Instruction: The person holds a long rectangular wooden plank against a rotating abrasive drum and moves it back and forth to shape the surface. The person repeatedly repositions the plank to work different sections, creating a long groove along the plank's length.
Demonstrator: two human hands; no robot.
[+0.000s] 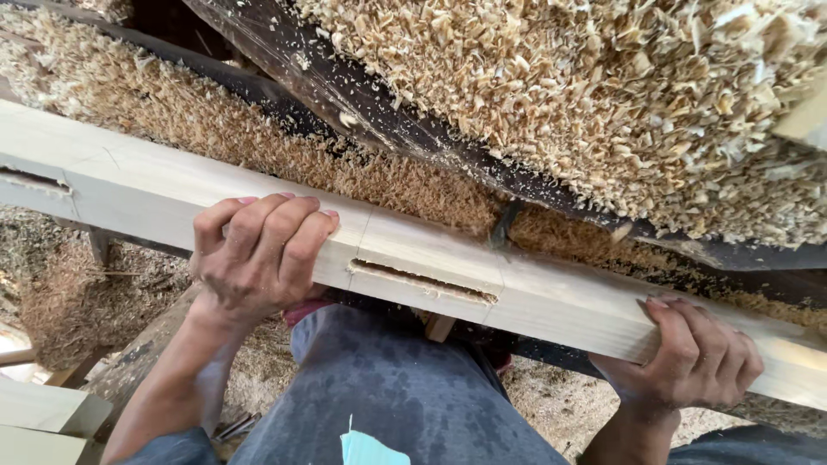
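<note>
A long pale wooden beam point(164, 185) runs across the view from upper left to lower right, just above my knees. A narrow slot point(422, 282) is cut into its near face, and a second slot point(33, 180) shows at the far left. My left hand point(258, 254) grips the beam from below with the fingers curled over its top, just left of the middle slot. My right hand point(698, 357) holds the beam's lower edge near the right end, fingers wrapped onto the near face.
Thick heaps of wood shavings point(603, 95) cover the dark bench and the ground beyond the beam. A dark plank edge point(370, 108) runs diagonally behind. My grey trouser leg point(388, 379) is under the beam. Pale offcuts point(43, 413) lie at lower left.
</note>
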